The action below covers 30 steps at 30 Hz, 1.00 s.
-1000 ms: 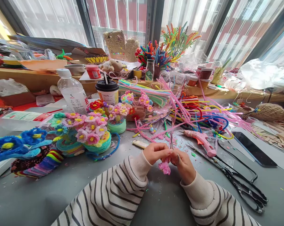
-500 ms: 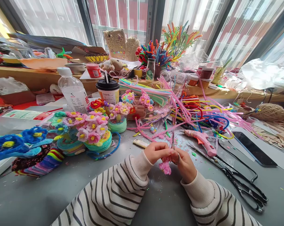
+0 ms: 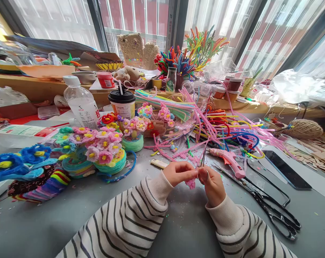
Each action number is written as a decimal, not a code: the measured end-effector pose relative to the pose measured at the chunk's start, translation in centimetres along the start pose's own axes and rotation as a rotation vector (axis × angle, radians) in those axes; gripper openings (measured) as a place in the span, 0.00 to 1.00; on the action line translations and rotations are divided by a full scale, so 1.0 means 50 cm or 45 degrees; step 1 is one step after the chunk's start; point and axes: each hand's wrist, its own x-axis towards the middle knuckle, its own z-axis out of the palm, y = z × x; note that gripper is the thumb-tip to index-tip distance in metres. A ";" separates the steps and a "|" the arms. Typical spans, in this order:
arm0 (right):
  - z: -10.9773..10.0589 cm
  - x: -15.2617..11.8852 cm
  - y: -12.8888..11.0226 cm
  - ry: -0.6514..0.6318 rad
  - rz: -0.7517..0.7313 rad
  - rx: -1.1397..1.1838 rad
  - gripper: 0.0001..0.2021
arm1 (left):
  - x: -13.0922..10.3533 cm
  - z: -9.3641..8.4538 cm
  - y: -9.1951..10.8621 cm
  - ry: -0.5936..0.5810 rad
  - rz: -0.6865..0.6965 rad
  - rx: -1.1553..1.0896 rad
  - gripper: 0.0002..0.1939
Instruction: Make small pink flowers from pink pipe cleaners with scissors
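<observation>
Near the middle of the grey table, my left hand is closed on a small fuzzy pink piece, which hangs just below its fingertips. Right beside it, my right hand is closed round small metal scissors, their blades pointing up and away from me. The fingertips of both hands nearly meet. Most of the scissors' handle is hidden by the right fingers, and part of the pink piece is covered by the left ones.
Pipe-cleaner flowers in pots and a bottle are on the left. A lidded cup stands behind. Loose pipe cleaners lie beyond my hands. On the right are a pink glue gun, large black scissors and a phone.
The scissors in my right hand have tilted to the right, and that hand has turned slightly. The pink piece sits a little higher and shows less. The whole view has shifted slightly.
</observation>
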 end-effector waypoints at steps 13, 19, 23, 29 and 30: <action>-0.018 0.006 -0.009 0.125 0.043 0.012 0.21 | -0.005 0.006 -0.005 -0.034 -0.023 -0.196 0.13; -0.023 0.007 -0.009 0.139 0.043 0.047 0.21 | -0.001 0.001 -0.003 0.100 -0.009 -0.132 0.14; -0.025 0.008 -0.003 0.160 0.063 0.099 0.21 | 0.001 0.000 0.002 0.213 0.011 -0.140 0.15; -0.023 0.010 0.002 0.164 0.105 0.163 0.22 | -0.001 0.000 0.009 0.270 0.045 -0.171 0.14; -0.022 0.011 0.002 0.147 0.114 0.187 0.22 | -0.002 0.000 0.009 0.292 0.052 -0.197 0.15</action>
